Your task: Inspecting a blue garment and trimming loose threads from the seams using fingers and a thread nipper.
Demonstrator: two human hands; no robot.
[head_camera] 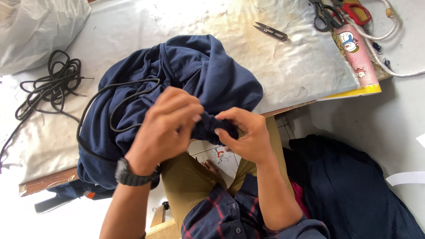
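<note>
Navy garment [195, 75], heaped at table [301, 66] edge, over lap; soft, limp, light, likely bunching easily; black cord [116, 95] looped across. Left hand [166, 126], right hand [245, 132]: both pinching gathered hem; best gripped there.

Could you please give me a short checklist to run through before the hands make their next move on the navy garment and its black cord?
1. Both hands on the cloth: left hand and right hand pinch a bunched edge of the navy blue fabric garment. Ok.
2. Thin black cord free of knots: it loops loosely over the garment. Ok.
3. Cord end inside the bunched edge: hidden by fingers. Cannot tell.
4. Small metal thread snips within view on the worn white table cover. Ok.
5. Spare tangled black cords apart from the garment. Ok.
</note>
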